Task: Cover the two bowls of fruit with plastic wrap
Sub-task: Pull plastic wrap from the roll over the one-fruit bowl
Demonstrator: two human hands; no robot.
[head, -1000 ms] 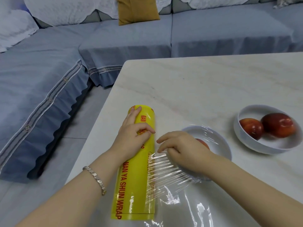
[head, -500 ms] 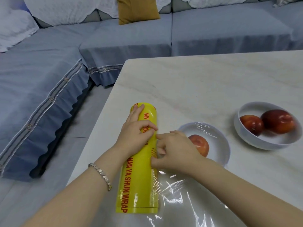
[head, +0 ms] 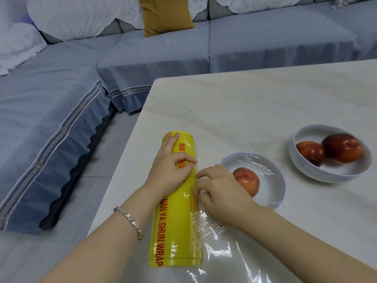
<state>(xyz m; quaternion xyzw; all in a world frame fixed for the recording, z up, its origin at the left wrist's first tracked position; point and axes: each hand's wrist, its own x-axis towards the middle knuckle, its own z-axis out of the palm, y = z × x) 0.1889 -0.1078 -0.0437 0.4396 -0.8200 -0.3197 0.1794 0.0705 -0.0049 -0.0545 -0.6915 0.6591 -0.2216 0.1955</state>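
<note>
A yellow plastic wrap roll (head: 175, 217) lies on the white marble table (head: 244, 107), pointing away from me. My left hand (head: 170, 168) grips its far half, fingers curled over the top. My right hand (head: 220, 193) is just right of the roll, its curled fingertips pinching the clear film (head: 222, 250) where it leaves the roll. The film spreads crinkled over the table toward me. The near white bowl (head: 273, 170) holds one red fruit (head: 247, 180) and has film stretched over it. The far white bowl (head: 326, 176) holds two red fruits (head: 342, 147) and is uncovered.
The table's left edge and far left corner are close to the roll. Beyond them a grey-blue sofa (head: 61, 111) runs along the left and back, with a mustard cushion (head: 167, 15) and white lace covers (head: 77, 15).
My right hand came back from above the near bowl to the roll's edge. The film it had stretched out has gone slack, and the near bowl's fruit has come into view.
</note>
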